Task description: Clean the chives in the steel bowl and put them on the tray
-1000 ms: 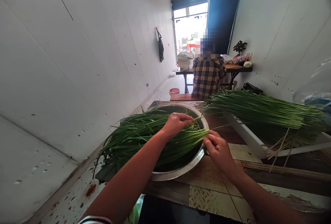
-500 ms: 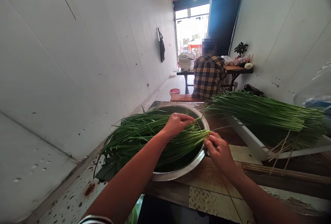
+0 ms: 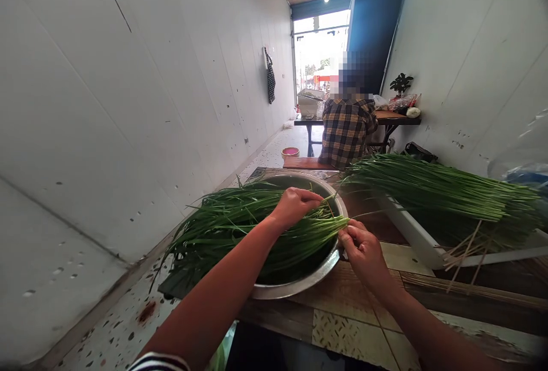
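A bundle of long green chives [image 3: 222, 228] lies across a wide metal basin [image 3: 308, 281] on the table, its leaf tips hanging off to the left. My left hand [image 3: 295, 205] is closed over the bundle near its stem end. My right hand [image 3: 363, 250] pinches the cut stem ends at the basin's right rim. Both hands are on the same bundle.
A white tray [image 3: 422, 240] at the right holds a big heap of chives [image 3: 432, 188] with pale sticks poking out. A person in a plaid shirt [image 3: 346, 130] sits ahead, back turned, at a dark table [image 3: 387, 117]. White walls close in on both sides; a pink bowl [image 3: 290, 152] is on the floor.
Both hands stay on the chive bundle almost unmoved. The view has tilted slightly, so everything sits a little lower in the picture.
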Available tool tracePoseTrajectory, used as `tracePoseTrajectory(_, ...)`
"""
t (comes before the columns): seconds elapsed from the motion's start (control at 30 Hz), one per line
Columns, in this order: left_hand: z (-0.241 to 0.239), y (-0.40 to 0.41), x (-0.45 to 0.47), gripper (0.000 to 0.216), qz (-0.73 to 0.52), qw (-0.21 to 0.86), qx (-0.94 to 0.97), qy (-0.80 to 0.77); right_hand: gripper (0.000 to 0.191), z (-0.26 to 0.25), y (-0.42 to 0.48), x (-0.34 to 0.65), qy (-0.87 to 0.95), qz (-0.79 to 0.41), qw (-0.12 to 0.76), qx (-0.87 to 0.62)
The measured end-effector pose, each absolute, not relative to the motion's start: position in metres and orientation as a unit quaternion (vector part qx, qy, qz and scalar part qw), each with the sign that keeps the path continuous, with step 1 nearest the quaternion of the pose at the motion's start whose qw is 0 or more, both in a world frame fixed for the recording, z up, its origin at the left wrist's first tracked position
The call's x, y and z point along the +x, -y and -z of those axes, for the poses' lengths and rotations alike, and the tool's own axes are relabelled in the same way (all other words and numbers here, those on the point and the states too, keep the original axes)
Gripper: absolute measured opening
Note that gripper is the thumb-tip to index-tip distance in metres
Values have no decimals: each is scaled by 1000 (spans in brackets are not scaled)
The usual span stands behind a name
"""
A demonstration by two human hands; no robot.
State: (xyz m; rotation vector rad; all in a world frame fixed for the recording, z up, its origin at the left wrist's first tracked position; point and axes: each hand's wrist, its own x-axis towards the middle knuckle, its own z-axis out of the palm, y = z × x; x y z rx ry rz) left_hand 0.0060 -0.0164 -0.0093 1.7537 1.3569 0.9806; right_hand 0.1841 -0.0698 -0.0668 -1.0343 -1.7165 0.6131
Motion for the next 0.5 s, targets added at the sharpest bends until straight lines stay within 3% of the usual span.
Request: tracePoseTrajectory(0.5, 9, 21, 7, 21, -315, 310, 776, -450, 37, 69, 68, 182, 700, -252, 500, -444)
